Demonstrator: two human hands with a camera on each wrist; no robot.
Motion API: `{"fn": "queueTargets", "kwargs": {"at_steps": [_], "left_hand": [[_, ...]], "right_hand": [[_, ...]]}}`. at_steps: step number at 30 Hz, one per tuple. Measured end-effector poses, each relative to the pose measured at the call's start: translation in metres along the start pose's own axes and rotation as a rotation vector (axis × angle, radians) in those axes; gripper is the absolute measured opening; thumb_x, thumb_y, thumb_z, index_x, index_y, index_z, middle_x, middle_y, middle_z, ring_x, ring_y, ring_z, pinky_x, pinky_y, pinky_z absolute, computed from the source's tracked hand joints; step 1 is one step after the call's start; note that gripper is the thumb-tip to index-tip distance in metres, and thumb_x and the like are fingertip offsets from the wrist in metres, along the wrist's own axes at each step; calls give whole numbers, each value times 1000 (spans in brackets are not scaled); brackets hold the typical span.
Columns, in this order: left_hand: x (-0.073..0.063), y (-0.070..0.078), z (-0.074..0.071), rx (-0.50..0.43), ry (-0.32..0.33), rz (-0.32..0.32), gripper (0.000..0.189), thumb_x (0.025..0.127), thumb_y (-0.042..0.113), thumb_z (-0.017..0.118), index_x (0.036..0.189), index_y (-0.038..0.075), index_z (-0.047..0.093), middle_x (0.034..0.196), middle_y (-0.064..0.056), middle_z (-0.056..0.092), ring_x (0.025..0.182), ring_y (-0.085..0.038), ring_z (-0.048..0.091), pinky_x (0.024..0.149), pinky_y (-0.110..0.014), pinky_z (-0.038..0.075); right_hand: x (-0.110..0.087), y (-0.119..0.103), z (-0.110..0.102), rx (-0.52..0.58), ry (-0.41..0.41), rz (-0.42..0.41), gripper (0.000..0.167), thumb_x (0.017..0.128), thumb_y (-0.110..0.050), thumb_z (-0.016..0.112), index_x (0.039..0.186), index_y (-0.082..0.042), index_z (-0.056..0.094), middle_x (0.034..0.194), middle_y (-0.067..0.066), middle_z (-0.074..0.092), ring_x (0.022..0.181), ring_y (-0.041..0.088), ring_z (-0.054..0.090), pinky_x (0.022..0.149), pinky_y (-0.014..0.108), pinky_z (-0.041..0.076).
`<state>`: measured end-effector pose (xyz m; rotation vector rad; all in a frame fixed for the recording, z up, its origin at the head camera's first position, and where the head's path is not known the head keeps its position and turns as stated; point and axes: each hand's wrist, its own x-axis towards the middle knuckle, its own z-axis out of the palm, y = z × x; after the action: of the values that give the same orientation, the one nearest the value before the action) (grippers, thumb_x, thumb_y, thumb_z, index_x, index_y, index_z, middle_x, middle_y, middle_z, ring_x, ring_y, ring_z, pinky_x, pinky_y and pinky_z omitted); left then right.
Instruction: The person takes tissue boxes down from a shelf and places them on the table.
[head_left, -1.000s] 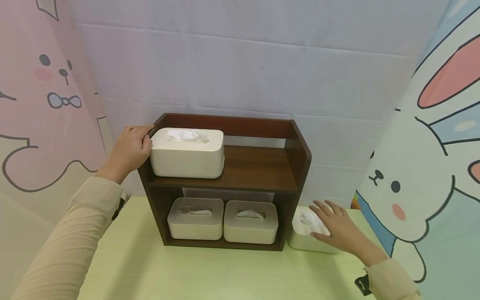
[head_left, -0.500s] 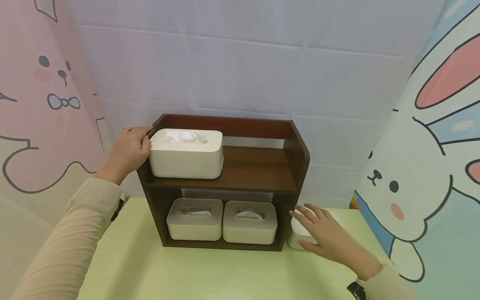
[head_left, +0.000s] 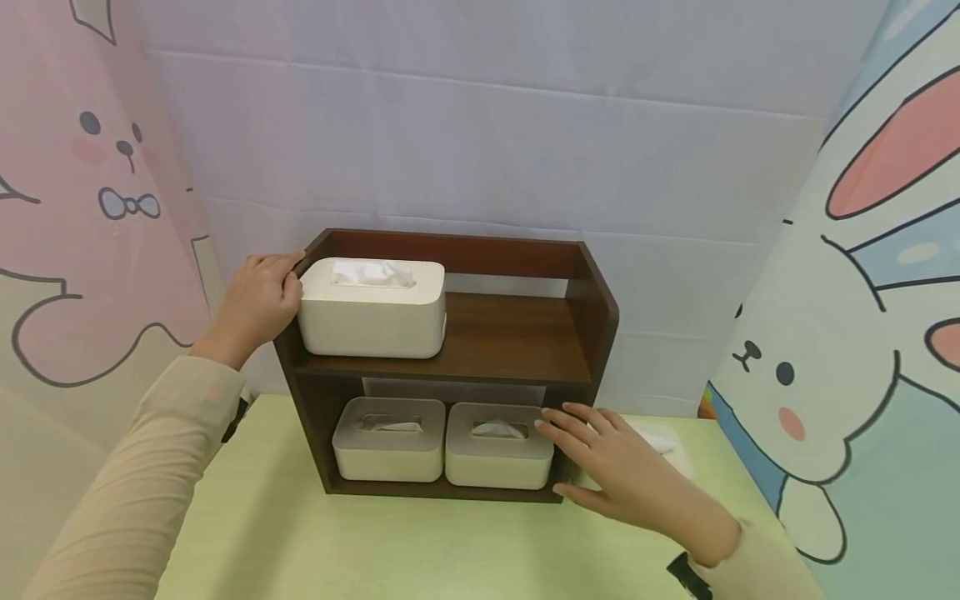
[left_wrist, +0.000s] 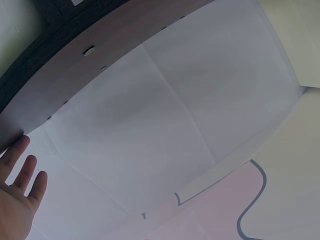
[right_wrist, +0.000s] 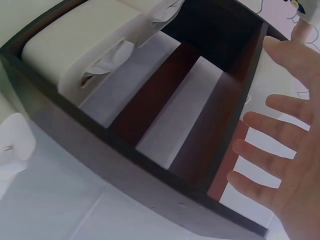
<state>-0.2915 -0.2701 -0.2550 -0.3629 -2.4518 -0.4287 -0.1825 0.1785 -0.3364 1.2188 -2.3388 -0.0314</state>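
At far left, from where I stood, a person's left hand (head_left: 258,298) rested on the top edge of a brown shelf unit (head_left: 456,252), its fingers (left_wrist: 26,172) fairly straight and gripping no box. Just beside it, a white upper box (head_left: 372,325) of tissues sat at the left of the upper tier (head_left: 517,337), whose wood showed to its right. Beneath, a lower-left box (head_left: 387,461) and a lower-right box (head_left: 497,465) stood side by side. Further right, the right hand (head_left: 622,467) was before the unit's lower corner, fingers spread and holding nothing; I could not tell whether it touched the wood. Behind it, partly hidden, a fourth box (head_left: 681,458) stood on the green bench (head_left: 420,550). I judged the shelving three boxes done, one left.
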Motion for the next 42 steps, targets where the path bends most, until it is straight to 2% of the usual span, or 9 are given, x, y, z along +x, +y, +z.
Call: {"fn": "queueTargets", "kwargs": {"at_steps": [10,16,28,35,42], "left_hand": [[-1,0,-1,15,-15,-10,45,93,15,28,129,-1,49,129,-24,50,114,-45,41,98,-56,30],[-1,0,0,13,-18,-13,45,93,15,28,130,-1,49,129,-24,50,115,-44,40,98,-56,31],[0,-2,1,5,4,7,44,93,13,29,127,-3,50,128,-25,51,113,-45,42,98,-54,32],[-1,-1,0,4,3,7,44,93,14,28,128,-3,50,128,-24,51,114,-44,42,98,-54,31],[0,0,-1,6,-13,-5,45,93,15,28,129,-2,49,129,-24,51,115,-44,41,99,-54,31]], "right_hand": [[39,-1,-4,-28,83,-76,75,74,-42,70,136,-9,42,134,8,49,119,29,47,91,44,44],[65,3,-7,-30,124,-66,72,76,-39,69,135,-6,42,134,9,49,119,31,48,91,46,44],[122,14,-13,-2,-37,83,71,86,-50,53,142,-12,33,142,8,40,126,30,40,97,49,39],[155,23,-9,34,-95,156,73,85,-55,50,142,-13,31,144,7,37,128,29,37,100,50,37],[181,29,-6,71,-158,230,77,85,-58,49,143,-13,28,147,10,32,130,34,34,104,51,34]]}}
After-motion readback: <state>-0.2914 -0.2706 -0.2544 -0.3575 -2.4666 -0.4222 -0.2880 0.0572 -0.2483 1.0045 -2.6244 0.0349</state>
